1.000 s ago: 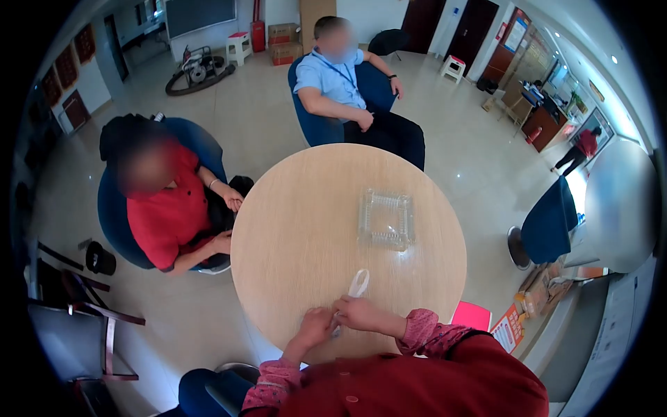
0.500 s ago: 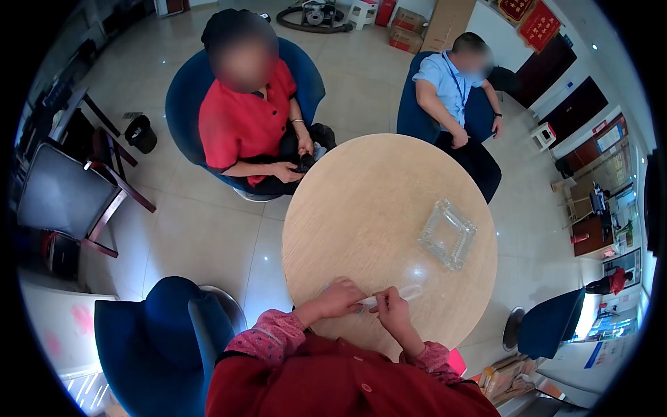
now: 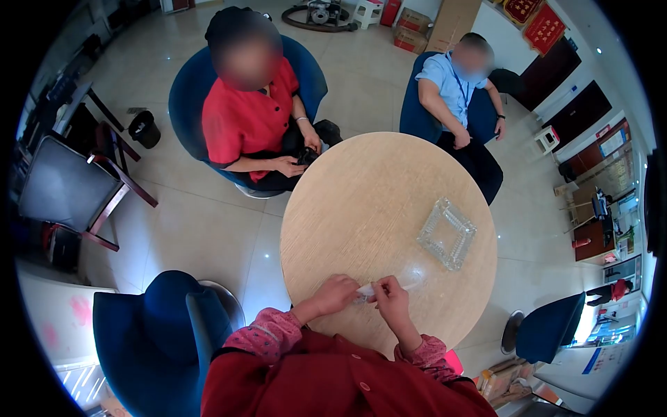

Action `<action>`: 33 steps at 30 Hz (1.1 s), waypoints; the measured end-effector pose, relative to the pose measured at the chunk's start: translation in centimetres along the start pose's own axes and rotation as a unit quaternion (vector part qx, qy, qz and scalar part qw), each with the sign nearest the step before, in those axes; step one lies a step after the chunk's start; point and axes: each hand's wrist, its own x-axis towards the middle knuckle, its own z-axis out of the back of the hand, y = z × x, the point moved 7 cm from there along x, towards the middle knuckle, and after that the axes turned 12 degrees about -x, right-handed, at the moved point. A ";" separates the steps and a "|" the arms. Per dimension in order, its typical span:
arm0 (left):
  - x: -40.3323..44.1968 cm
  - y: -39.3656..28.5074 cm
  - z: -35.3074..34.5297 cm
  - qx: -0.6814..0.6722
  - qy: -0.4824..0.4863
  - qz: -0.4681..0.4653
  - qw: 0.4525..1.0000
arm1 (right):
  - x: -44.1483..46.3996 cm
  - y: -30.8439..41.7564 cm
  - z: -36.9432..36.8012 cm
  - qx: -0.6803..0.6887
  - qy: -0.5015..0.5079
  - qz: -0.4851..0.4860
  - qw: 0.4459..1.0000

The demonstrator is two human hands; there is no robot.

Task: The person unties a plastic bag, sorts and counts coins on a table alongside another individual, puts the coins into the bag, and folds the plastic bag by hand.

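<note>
Over the near part of the round wooden table (image 3: 347, 201), both my hands are close together with closed fingers. My left hand (image 3: 337, 293) grips one end of a thin, whitish, see-through piece (image 3: 366, 290). On its other side my right hand (image 3: 392, 299) pinches it between thumb and fingers. A faint clear part sticks out past the right fingers. It looks like plastic film, though its exact kind is too small to tell. Farther right on the table lies a square clear glass ashtray (image 3: 447, 233), apart from my hands.
Across the table a person in a red shirt (image 3: 243, 125) sits in a blue chair, holding something black. Another person in a light blue shirt (image 3: 455, 94) sits at the far right. Blue chairs (image 3: 156, 333) stand at both sides. A black bin (image 3: 144, 130) is on the floor.
My hands have moved slightly closer together, and my right fingers have shifted a little up and left along the whitish piece. The camera view has shifted slightly.
</note>
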 end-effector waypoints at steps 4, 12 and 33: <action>-0.9 1.2 -0.5 -0.015 -0.012 0.015 1.000 | -2.9 4.7 -0.1 -0.093 0.034 0.189 0.977; -1.6 2.2 -0.7 -0.069 -0.034 -0.017 0.997 | -5.5 5.7 -2.7 -0.091 0.113 0.299 0.943; -1.8 3.0 -1.1 0.013 -0.057 0.004 0.998 | -9.6 -14.2 -5.9 0.234 0.248 -0.102 0.935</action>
